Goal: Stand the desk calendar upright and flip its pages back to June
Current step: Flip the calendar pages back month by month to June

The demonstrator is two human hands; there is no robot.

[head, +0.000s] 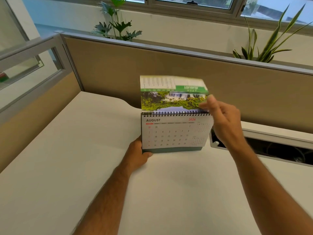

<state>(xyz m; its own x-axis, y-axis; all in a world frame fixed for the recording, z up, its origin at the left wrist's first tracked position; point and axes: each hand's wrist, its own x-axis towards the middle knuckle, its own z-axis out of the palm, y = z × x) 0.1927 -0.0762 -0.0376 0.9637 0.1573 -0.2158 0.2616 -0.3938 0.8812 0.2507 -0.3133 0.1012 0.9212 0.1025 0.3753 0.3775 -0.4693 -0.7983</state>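
The desk calendar (174, 133) stands upright on the white tabletop (84, 150), its front page reading AUGUST 2026. One page (172, 94), showing a waterfall photo and a green band, is lifted above the black spiral binding (176, 113). The left hand (138, 154) has its grip on the calendar's lower left corner, thumb against the dark base. The right hand (223, 119) is raised at the calendar's right edge, fingertips touching the lifted page's right side; it is blurred. Behind stands a tan partition (169, 65), with two green plants (116, 26) beyond it under a window (194, 4).
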